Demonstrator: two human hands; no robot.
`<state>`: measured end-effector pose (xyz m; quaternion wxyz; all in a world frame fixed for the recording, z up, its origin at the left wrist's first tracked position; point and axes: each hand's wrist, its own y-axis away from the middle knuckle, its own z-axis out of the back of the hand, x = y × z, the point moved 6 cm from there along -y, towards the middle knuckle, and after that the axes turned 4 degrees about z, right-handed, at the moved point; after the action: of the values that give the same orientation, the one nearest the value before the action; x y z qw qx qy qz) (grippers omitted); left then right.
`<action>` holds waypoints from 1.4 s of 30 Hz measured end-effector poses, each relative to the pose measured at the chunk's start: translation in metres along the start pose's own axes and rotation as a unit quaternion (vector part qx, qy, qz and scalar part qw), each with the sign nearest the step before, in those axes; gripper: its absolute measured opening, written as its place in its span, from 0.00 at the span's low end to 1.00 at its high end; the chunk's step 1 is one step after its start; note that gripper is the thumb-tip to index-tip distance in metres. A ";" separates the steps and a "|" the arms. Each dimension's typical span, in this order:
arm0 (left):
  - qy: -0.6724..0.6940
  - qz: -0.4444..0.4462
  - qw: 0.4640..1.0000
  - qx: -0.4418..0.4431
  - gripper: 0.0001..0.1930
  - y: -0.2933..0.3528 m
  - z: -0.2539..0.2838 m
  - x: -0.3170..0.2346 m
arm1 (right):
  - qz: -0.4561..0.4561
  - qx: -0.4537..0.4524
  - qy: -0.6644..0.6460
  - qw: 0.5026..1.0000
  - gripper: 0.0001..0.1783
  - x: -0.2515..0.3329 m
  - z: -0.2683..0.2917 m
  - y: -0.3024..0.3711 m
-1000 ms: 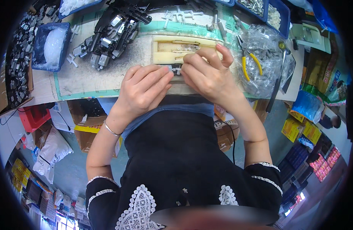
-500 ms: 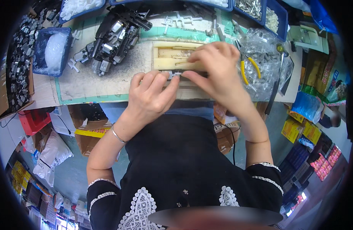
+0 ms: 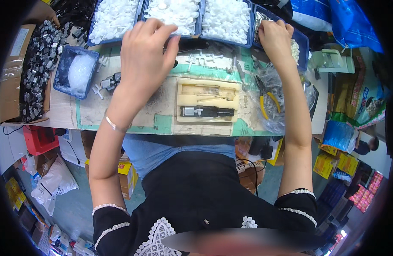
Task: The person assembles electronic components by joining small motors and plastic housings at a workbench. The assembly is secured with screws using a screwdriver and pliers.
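My left hand (image 3: 146, 55) is raised over the back of the bench, near a blue bin of white round plastic pieces (image 3: 175, 17). Its thumb and forefinger are apart, with nothing visible between them. At the back right, my right hand (image 3: 275, 39) reaches into a blue bin of small metal pins (image 3: 258, 19). Its fingers are bent together, and whatever they pinch is hidden. Between my arms a cream plastic fixture (image 3: 209, 85) lies on the bench. A black part with a silver-grey end (image 3: 207, 112) rests lengthwise in its near slot.
Yellow-handled pliers (image 3: 263, 104) lie on a clear plastic bag (image 3: 276, 119) at right. At left are a blue tray with a white bundle (image 3: 59, 72) and a box of metal-and-black parts (image 3: 10, 85). White branched pieces (image 3: 205, 58) lie behind the fixture. Another person's hand (image 3: 45, 10) shows top left.
Both hands have left the fixture. The left went up and leftward, the right up and rightward to the pin bin. The black part in the fixture is now uncovered, and the view has shifted.
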<state>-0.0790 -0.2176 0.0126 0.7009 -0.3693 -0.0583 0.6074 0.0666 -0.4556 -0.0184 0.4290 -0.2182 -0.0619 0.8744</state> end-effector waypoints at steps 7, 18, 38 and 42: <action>-0.119 -0.063 0.991 0.012 0.07 -0.042 -0.041 -0.010 | -0.012 0.078 -0.015 0.997 0.04 0.000 -0.001 -0.007; -0.138 -0.095 0.986 0.006 0.06 -0.053 -0.050 -0.007 | -0.076 -0.125 -0.270 0.952 0.08 -0.025 0.009 0.001; 0.716 0.442 0.529 0.109 0.08 0.041 -0.047 -0.034 | -0.060 -0.263 -0.614 0.742 0.12 0.104 0.105 0.061; 0.720 0.454 0.517 0.092 0.08 0.052 -0.048 -0.037 | -0.018 -0.267 -0.557 0.786 0.12 0.111 0.113 0.064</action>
<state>-0.1049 -0.2730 -0.0388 0.1622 -0.5900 0.6982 0.3717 -0.0884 -0.4005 0.0274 0.2603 0.2015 -0.5251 0.7848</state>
